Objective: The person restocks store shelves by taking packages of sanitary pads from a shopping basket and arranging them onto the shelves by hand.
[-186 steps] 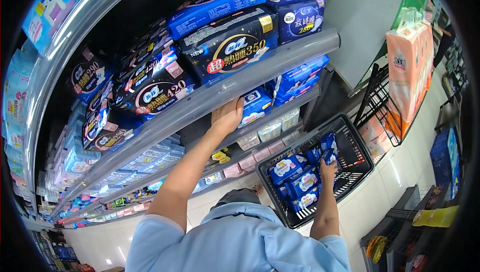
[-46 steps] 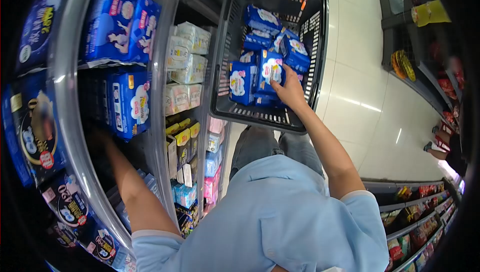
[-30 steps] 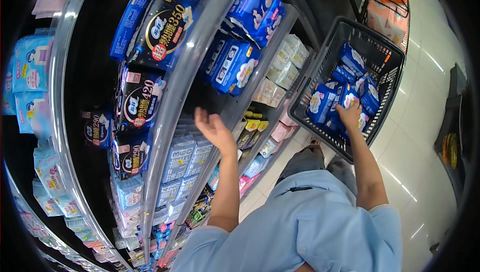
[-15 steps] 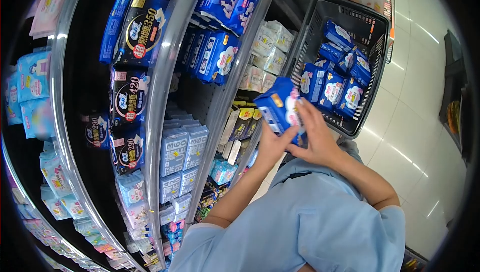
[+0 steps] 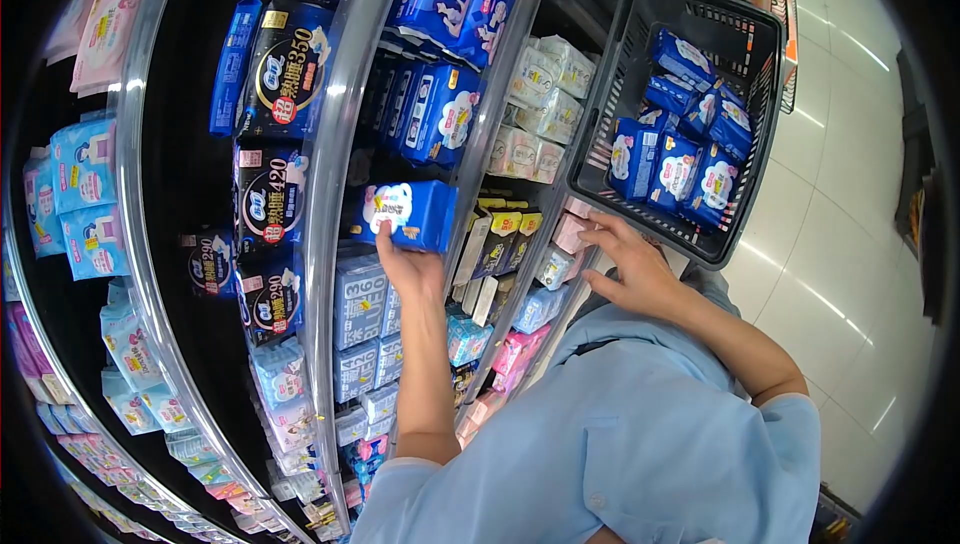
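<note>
A blue pack of sanitary pads [image 5: 428, 216] with a white cloud-shaped label is in my left hand [image 5: 412, 272], at the front of the shelf gap. My fingers are mostly hidden behind and under it; the thumb lies on its label side. Just above it, similar blue packs [image 5: 438, 119] stand in a row on the shelf. My right hand [image 5: 638, 269] holds nothing, fingers apart, below the near end of a black shopping basket [image 5: 712, 256]. Several blue packs [image 5: 676, 176] lie inside that basket.
Black packs [image 5: 270, 194] fill the shelf section to the left, behind a clear shelf edge [image 5: 345, 74]. Grey-blue packs [image 5: 360, 309] stand just below the held pack. White packs [image 5: 550, 79] sit between shelf and basket. Tiled floor [image 5: 790, 234] lies to the right.
The blue pack has moved left from in front of my body to the shelf, in my left hand. My right hand has let go of it and stays near the basket.
</note>
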A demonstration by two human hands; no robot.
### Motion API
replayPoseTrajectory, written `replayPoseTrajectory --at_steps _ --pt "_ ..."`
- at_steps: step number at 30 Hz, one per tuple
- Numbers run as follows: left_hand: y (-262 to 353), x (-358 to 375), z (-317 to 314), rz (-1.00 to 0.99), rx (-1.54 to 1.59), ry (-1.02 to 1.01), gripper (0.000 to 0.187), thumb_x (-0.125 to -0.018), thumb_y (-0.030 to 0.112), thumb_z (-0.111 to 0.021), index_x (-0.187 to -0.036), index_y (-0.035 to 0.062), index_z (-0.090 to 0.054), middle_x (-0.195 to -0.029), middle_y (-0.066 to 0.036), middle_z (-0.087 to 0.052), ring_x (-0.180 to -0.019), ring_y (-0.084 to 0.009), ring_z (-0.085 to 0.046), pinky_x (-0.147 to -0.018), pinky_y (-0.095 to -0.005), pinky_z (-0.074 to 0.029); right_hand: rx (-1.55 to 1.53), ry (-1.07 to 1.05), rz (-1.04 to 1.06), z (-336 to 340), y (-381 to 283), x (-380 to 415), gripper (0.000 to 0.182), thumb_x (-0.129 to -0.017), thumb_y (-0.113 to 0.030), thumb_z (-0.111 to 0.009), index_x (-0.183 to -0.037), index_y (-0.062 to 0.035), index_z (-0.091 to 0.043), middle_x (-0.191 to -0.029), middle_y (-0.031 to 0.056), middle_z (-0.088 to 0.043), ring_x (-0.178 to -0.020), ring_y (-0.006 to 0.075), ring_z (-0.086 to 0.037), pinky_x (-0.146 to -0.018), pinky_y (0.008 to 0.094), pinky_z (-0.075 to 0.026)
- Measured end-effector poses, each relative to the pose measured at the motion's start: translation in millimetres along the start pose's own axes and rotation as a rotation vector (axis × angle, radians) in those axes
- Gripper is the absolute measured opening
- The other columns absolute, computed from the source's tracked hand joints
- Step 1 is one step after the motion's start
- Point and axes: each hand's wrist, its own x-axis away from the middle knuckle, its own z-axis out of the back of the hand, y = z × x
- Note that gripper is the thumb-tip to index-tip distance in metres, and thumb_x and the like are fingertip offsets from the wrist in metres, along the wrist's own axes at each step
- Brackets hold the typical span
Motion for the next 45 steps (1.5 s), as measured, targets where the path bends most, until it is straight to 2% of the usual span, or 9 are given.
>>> replayPoseTrajectory --at_steps 10,13,16,20,23,29,35,41,45 --pt "40 -129 13 -0.229 -0.662 0.482 0.040 -0.067 0.002 -0.060 -0.106 -0.0056 -0.056 -0.114 -0.017 -0.057 -0.103 -0.0285 -0.056 -0.090 -0.0400 -0.045 -0.015 0.168 -0.162 7 15 9 0.038 -0.080 -0.017 -0.059 -0.115 -0.0042 -0.052 -0.127 0.0200 -0.043 -0.113 0.0368 -0.048 -0.093 0.0401 -0.041" --pt "44 -223 88 -0.330 -0.999 0.407 0.046 -0.065 0.003 -0.059 -0.110 -0.0053 -0.055 -0.113 -0.017 -0.057 -0.103 -0.0274 -0.057 -0.089 -0.0363 -0.045 -0.003 0.222 -0.193 10 20 9 0.038 -0.079 -0.017 -0.059 -0.114 -0.0038 -0.053 -0.127 0.0196 -0.044 -0.110 0.0360 -0.050 -0.092 0.0398 -0.042" --pt "35 -189 51 -0.557 -1.460 0.685 0.065 -0.066 0.030 -0.072 -0.122 0.0034 -0.051 -0.121 -0.020 -0.053 -0.113 -0.0329 -0.051 -0.094 -0.0451 -0.041 -0.149 0.171 -0.353 16 9 8 0.038 -0.080 -0.017 -0.059 -0.114 -0.0039 -0.053 -0.127 0.0191 -0.044 -0.102 0.0342 -0.055 -0.087 0.0387 -0.044" --pt "11 -184 44 -0.775 -1.738 0.842 0.064 -0.073 0.029 -0.064 -0.128 0.0040 -0.045 -0.132 -0.021 -0.044 -0.125 -0.0382 -0.038 -0.103 -0.0524 -0.027 -0.013 0.220 -0.271 4 25 12 0.037 -0.080 -0.016 -0.059 -0.114 -0.0041 -0.053 -0.125 0.0188 -0.046 -0.089 0.0310 -0.059 -0.081 0.0373 -0.047" --pt "12 -218 70 -0.713 -1.914 0.672 0.076 -0.072 0.034 -0.066 -0.136 0.0109 -0.033 -0.140 -0.019 -0.033 -0.132 -0.0387 -0.025 -0.105 -0.0577 -0.016 -0.028 0.237 -0.315 3 28 13 0.036 -0.080 -0.015 -0.059 -0.114 -0.0035 -0.053 -0.124 0.0188 -0.047 -0.087 0.0301 -0.060 -0.079 0.0369 -0.047" --pt "11 -209 50 -0.722 -2.001 0.599 0.079 -0.073 0.043 -0.066 -0.139 0.0158 -0.030 -0.141 -0.018 -0.033 -0.132 -0.0387 -0.024 -0.104 -0.0589 -0.016 0.038 0.301 -0.329 -3 44 16 0.036 -0.080 -0.013 -0.059 -0.113 -0.0017 -0.054 -0.124 0.0185 -0.048 -0.096 0.0319 -0.057 -0.081 0.0371 -0.047" --pt "3 -242 73 -0.616 -2.143 0.780 0.089 -0.071 0.059 -0.062 -0.141 0.0184 -0.023 -0.138 -0.019 -0.035 -0.130 -0.0375 -0.029 -0.102 -0.0563 -0.023 0.024 0.277 -0.397 -9 44 10 0.035 -0.080 -0.013 -0.059 -0.112 0.0001 -0.054 -0.122 0.0199 -0.049 -0.109 0.0354 -0.051 -0.089 0.0388 -0.043" --pt "5 -262 67 -0.474 -2.037 0.838 0.087 -0.073 0.056 -0.062 -0.141 0.0170 -0.024 -0.136 -0.022 -0.036 -0.128 -0.0386 -0.031 -0.101 -0.0546 -0.026 0.054 0.266 -0.373 -15 50 3 0.036 -0.079 -0.013 -0.059 -0.111 0.0014 -0.055 -0.119 0.0212 -0.051 -0.110 0.0358 -0.050 -0.093 0.0402 -0.041" --pt "2 -301 98 -0.679 -2.112 0.890 0.093 -0.072 0.056 -0.063 -0.141 0.0110 -0.021 -0.137 -0.023 -0.033 -0.129 -0.0391 -0.030 -0.101 -0.0571 -0.023 0.050 0.282 -0.411 -11 61 -4 0.036 -0.079 -0.014 -0.059 -0.111 0.0017 -0.054 -0.116 0.0206 -0.052 -0.108 0.0350 -0.051 -0.091 0.0395 -0.042"
